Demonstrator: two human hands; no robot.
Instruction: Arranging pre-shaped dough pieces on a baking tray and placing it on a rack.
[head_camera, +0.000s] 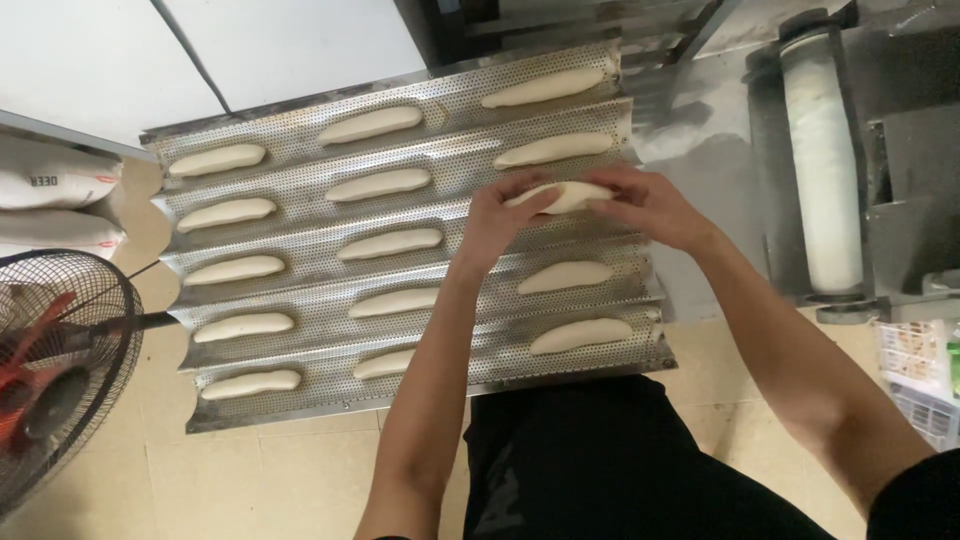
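Both my hands hold one elongated piece of white dough (563, 195) over the right column of a perforated, wavy metal baking tray (305, 225). My left hand (500, 215) grips the dough's left end and my right hand (650, 205) its right end. The dough hovers above the third channel from the far side, between the shaped dough pieces at the far right (553, 150) and those nearer me (565, 277). Several similar dough pieces lie in rows along the tray's channels in three columns.
A dough-moulding machine with a white roller (822, 160) stands to the right. On the left, a black floor fan (50, 370) with red blades sits beside stacked white sacks (50, 180). The floor is beige tile (270, 480). A white wall is behind the tray.
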